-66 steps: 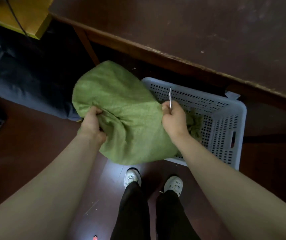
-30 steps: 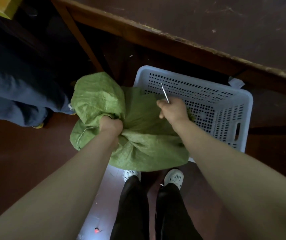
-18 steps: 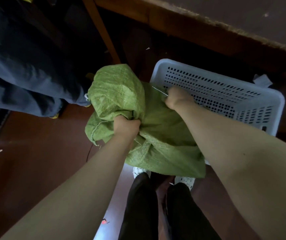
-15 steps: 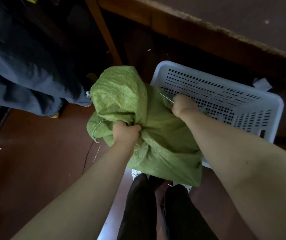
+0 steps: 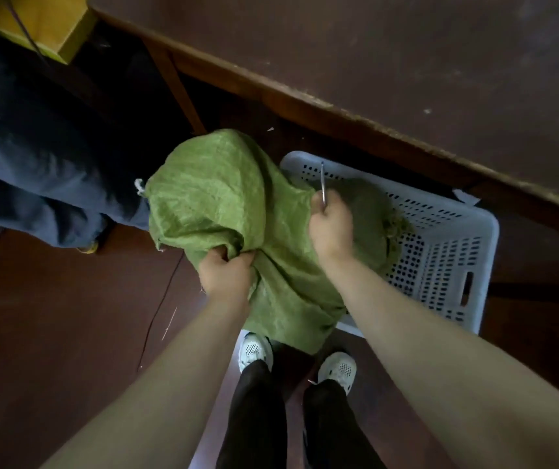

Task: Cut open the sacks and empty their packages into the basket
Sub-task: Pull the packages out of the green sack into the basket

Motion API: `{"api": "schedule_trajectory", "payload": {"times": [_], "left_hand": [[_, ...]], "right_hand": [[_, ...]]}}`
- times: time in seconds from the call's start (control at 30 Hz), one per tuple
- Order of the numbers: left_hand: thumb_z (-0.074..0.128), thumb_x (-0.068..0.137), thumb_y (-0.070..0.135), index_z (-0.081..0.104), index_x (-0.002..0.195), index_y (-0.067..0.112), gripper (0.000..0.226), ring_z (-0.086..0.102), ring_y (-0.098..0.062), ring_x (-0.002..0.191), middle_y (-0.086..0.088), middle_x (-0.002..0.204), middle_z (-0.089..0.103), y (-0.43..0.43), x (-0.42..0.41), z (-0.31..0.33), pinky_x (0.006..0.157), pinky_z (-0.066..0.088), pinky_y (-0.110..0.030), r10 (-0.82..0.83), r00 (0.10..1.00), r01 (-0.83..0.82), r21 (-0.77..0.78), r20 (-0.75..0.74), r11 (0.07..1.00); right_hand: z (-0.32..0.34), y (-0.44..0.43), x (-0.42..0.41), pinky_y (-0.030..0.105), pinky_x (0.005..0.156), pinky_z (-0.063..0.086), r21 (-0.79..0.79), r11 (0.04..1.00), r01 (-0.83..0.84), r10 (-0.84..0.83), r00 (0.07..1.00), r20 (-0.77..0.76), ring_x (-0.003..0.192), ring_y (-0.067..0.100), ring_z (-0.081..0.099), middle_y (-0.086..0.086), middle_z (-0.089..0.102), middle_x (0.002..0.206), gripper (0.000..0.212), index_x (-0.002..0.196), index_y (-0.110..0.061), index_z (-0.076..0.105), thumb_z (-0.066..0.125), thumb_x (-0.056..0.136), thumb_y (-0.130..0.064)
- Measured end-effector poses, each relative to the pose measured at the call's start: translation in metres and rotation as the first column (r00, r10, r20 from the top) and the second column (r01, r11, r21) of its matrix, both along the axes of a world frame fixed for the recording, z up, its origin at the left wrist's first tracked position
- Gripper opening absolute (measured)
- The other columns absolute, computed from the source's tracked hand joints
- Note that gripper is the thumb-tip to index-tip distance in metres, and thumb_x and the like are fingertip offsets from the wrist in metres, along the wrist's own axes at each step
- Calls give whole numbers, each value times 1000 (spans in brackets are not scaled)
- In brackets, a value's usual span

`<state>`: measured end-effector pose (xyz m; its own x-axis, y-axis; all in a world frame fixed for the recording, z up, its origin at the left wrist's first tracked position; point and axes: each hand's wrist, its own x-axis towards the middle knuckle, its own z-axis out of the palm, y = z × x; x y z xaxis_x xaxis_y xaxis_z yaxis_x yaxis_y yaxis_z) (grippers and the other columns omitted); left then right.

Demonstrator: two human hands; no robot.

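A green woven sack (image 5: 224, 204) is held up over the left end of a white perforated plastic basket (image 5: 447, 252) on the floor. My left hand (image 5: 225, 274) grips a bunched fold of the sack low on its left side. My right hand (image 5: 332, 226) grips the sack's fabric near the basket rim and also holds a thin metal blade (image 5: 322, 184) that points up. The sack's frayed mouth (image 5: 389, 228) hangs inside the basket. No packages show; the sack covers part of the basket's inside.
A dark wooden table (image 5: 406, 62) runs along the far side, its edge just above the basket. Another person's dark blue trouser legs (image 5: 34, 170) stand at the left. A yellow box (image 5: 48, 18) sits top left. My white shoes (image 5: 254, 348) are below the sack.
The sack has been turned and bunched over the basket end. My left hand shifted its grip lower. The blade in my right hand swung from pointing left to pointing up.
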<state>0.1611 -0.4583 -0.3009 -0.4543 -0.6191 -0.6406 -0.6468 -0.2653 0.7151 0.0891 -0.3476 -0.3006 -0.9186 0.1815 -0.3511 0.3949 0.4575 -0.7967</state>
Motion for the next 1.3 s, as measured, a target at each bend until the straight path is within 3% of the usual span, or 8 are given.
{"api": "schedule_trajectory", "payload": {"times": [0.37, 0.47, 0.6, 0.77, 0.9, 1.0, 1.1, 1.3], "left_hand": [[77, 73, 0, 62, 80, 7, 18, 58, -20, 85, -1, 83, 63, -3, 7, 15, 73, 46, -29, 236, 970, -240, 71, 63, 968], [66, 83, 2, 59, 117, 4, 34, 56, -22, 87, -6, 109, 63, -12, 16, 11, 74, 46, -31, 292, 931, -322, 115, 221, 940], [57, 84, 27, 58, 108, 16, 26, 55, -19, 78, -1, 97, 59, -15, 21, 28, 79, 48, -37, 284, 922, -369, 371, 264, 853], [79, 41, 71, 44, 135, 22, 111, 51, -24, 116, 0, 130, 50, 9, -11, 48, 93, 42, -64, 6, 995, -52, 478, 97, 877], [76, 72, 9, 54, 90, 9, 28, 60, -13, 46, -13, 76, 57, 7, -31, 27, 41, 51, -25, -45, 985, -25, 396, 167, 918], [57, 77, -14, 54, 94, 6, 26, 59, -24, 61, -15, 77, 55, 7, -32, 28, 59, 58, -37, 52, 983, -89, 215, 174, 973], [52, 78, -16, 52, 85, 9, 25, 61, -32, 87, -14, 86, 56, 2, -19, 32, 82, 54, -52, 53, 992, -82, 265, 116, 961], [47, 76, -19, 54, 115, 1, 44, 55, -26, 70, -13, 84, 52, -3, -11, 29, 60, 51, -32, 33, 993, -67, 310, 113, 948]], "right_hand": [[49, 10, 14, 32, 56, 31, -65, 996, -53, 38, 977, -210, 55, 11, 38, -10, 37, 58, 35, 65, -27, 38, 45, 97, -15], [36, 15, 31, 33, 62, 37, -37, 995, -97, 94, 992, -83, 61, 14, 44, -7, 43, 63, 28, 70, -22, 45, 44, 98, -18], [29, 12, 35, 34, 59, 36, -109, 993, -41, 42, 999, 15, 56, 15, 41, -5, 41, 60, 32, 65, -24, 43, 46, 97, -21], [26, 9, 53, 30, 60, 34, -251, 967, -39, 51, 998, 44, 57, 13, 39, -5, 42, 59, 30, 64, -21, 47, 51, 93, -17], [23, 3, 73, 25, 51, 32, -418, 906, -70, 122, 988, 99, 48, 6, 36, -12, 41, 50, 34, 59, -22, 50, 57, 89, -9], [17, 6, 74, 23, 45, 31, -432, 902, -3, 98, 975, 198, 41, 3, 37, -15, 42, 43, 30, 60, -20, 57, 61, 89, -14], [4, 18, 61, 31, 73, 47, -156, 987, 28, -12, 995, 103, 76, 15, 60, -2, 64, 80, 10, 92, -14, 69, 60, 90, -19], [-10, 19, 15, 33, 104, 35, 191, 887, -420, 400, 907, 134, 134, 21, 39, -2, 37, 150, 47, 143, -26, 40, 43, 98, -12]]}}
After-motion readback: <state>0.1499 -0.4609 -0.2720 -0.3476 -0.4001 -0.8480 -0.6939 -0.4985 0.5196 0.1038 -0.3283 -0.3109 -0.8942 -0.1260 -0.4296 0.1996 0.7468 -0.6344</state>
